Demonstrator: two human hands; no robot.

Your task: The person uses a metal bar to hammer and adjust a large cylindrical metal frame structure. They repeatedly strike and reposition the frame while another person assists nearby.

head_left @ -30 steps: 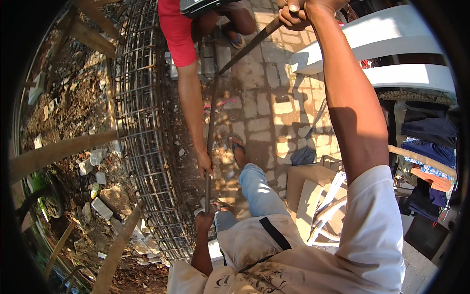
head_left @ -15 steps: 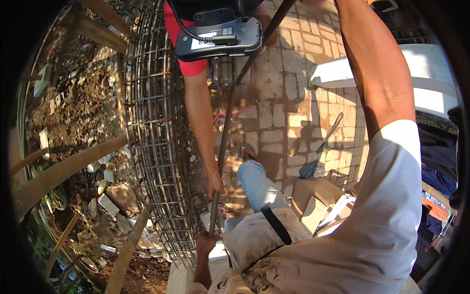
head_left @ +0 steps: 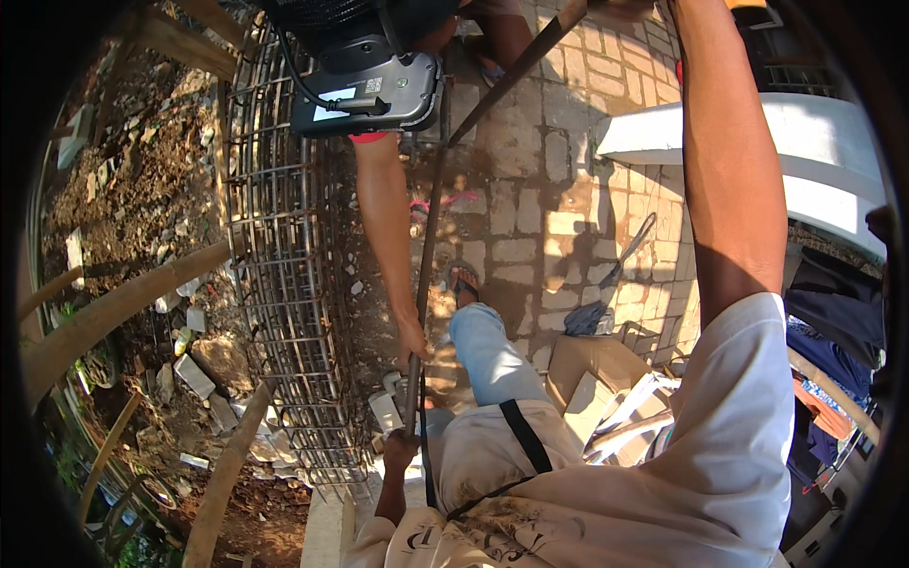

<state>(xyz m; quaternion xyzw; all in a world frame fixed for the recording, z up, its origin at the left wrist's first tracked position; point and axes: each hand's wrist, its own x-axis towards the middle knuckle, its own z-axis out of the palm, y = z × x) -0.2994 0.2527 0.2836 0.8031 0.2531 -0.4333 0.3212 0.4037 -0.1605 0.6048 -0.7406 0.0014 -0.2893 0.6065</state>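
"What are the hands gripping?"

"Between six and seven o'clock, the left hand is wrapped round the lower end of a long dark bar. The right hand, at one, is blurred and cut by the top edge; I can't tell its grip."

"And the bar?"

"Slim, kinked near twelve. A co-worker's hand touches it above the left hand."

"Edges, room?"

"A steel-rod cage runs close along nine; brick paving spreads twelve to three, a cardboard box at four."
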